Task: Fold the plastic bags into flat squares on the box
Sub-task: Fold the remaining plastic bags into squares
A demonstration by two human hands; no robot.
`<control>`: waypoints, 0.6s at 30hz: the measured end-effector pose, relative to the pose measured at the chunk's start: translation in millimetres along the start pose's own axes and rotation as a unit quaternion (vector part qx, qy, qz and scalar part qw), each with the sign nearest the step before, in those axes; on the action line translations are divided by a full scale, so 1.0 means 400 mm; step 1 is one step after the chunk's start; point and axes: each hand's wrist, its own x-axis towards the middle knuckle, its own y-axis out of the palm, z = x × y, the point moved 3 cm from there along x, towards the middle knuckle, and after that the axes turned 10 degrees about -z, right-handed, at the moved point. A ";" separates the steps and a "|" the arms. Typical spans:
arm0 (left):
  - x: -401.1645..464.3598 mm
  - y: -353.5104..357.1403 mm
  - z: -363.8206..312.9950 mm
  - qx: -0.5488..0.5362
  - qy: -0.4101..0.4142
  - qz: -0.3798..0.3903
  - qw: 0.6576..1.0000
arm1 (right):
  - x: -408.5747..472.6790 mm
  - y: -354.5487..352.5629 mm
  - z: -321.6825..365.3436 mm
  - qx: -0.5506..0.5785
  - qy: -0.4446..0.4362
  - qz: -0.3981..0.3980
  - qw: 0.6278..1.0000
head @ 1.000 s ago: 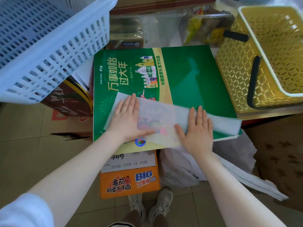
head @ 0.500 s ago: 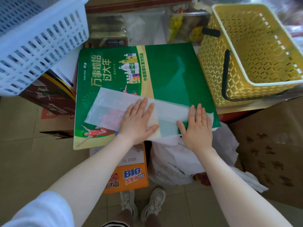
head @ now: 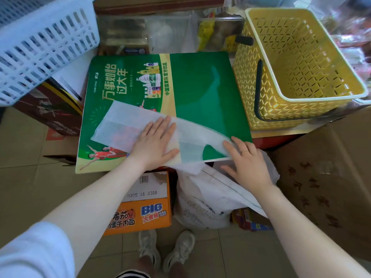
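Note:
A thin white plastic bag (head: 124,125), folded into a long strip, lies across the near part of the green printed box (head: 200,87). My left hand (head: 154,143) presses flat on the middle of the strip with its fingers straight. My right hand (head: 249,165) is at the box's near right corner. Its straight fingertips touch the bag's handle end, while the thumb is spread out over the box's edge. Green shows through the cut-out between the two handles.
A yellow basket (head: 249,109) stands right of the box and a white lattice basket (head: 40,43) hangs over the far left. Below the box's near edge are an orange carton (head: 140,215) and a heap of white bags (head: 204,197). A brown carton (head: 325,177) sits at the right.
My left hand has slid rightward from the strip's left part to its middle. My right hand has slid along to the handle end at the box's corner.

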 end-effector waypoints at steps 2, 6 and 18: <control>-0.018 -0.026 -0.033 -0.033 0.031 -0.063 0.997 | -0.012 -0.001 -0.013 -0.008 -0.014 -0.029 0.999; -0.076 -0.016 -0.113 -0.030 0.098 -0.087 0.991 | -0.028 -0.014 -0.011 0.043 -0.031 -0.081 0.995; -0.153 -0.048 -0.112 -0.503 -0.050 -0.017 0.863 | -0.040 -0.249 0.063 0.627 0.182 -0.030 0.757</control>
